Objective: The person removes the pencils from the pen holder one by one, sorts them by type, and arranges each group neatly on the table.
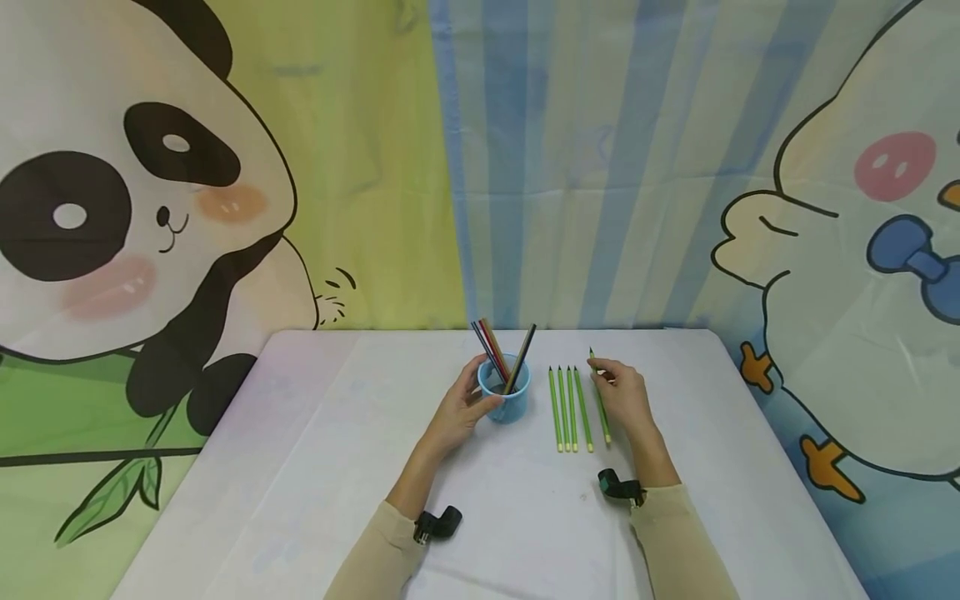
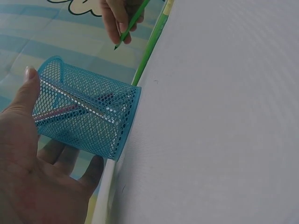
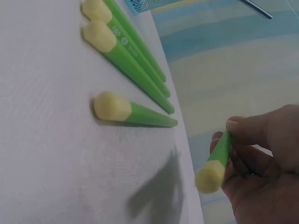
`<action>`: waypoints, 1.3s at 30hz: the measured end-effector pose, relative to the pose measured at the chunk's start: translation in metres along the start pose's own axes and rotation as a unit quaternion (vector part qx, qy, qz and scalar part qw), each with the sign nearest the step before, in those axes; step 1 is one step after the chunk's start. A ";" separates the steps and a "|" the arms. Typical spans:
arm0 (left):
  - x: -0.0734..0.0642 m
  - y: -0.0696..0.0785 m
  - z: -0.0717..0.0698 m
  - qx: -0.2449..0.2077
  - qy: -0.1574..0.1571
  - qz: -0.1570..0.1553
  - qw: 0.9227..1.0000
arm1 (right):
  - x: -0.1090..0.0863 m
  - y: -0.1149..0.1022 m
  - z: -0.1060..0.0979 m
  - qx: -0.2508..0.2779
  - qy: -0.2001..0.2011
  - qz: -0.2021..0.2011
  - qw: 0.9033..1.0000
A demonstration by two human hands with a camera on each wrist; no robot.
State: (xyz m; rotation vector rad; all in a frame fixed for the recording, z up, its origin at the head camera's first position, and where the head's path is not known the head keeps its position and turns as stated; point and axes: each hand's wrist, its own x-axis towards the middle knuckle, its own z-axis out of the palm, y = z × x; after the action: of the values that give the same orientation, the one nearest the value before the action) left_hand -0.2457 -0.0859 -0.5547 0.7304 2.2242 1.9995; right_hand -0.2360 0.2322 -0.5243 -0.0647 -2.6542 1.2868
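Note:
My left hand (image 1: 459,408) grips a light blue mesh pencil cup (image 1: 512,408), thumb on one side and fingers on the other. Several dark and reddish pencils (image 1: 522,357) lean inside it, their upper ends above the rim. In the left wrist view the cup (image 2: 79,135) shows its mesh wall between thumb and fingers. With thumb and fingers, my right hand (image 1: 624,396) pinches a green pencil (image 1: 602,410) near its dark pointed end. The right wrist view shows this pencil's pale yellow end (image 3: 210,177) raised over the cloth.
Several more green pencils (image 1: 567,408) lie side by side on the white-covered table (image 1: 315,467), between cup and right hand, points away from me. Behind the table's far edge hangs a cartoon-printed curtain (image 1: 570,167). Each wrist wears a small black camera (image 1: 438,523).

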 end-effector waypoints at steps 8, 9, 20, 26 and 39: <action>0.002 0.001 0.001 -0.004 -0.001 -0.010 1.000 | 0.002 0.007 0.000 -0.017 -0.030 0.014 0.999; 0.002 0.001 0.001 -0.004 0.000 -0.010 1.000 | 0.002 0.007 0.001 -0.019 -0.034 0.014 0.999; 0.000 0.000 0.000 0.004 0.003 -0.014 1.000 | 0.002 0.014 0.010 -0.048 -0.051 0.003 0.998; -0.001 0.002 -0.001 0.005 0.003 -0.016 1.000 | 0.002 0.017 0.015 -0.063 -0.044 0.000 0.997; -0.003 0.002 0.000 0.007 0.002 -0.014 1.000 | -0.004 0.015 0.019 -0.094 -0.025 -0.035 0.995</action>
State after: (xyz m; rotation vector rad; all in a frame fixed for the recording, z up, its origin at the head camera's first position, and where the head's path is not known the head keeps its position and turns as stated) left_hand -0.2426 -0.0872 -0.5534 0.6932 2.2403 1.9754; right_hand -0.2368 0.2265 -0.5486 0.0342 -2.7857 1.0266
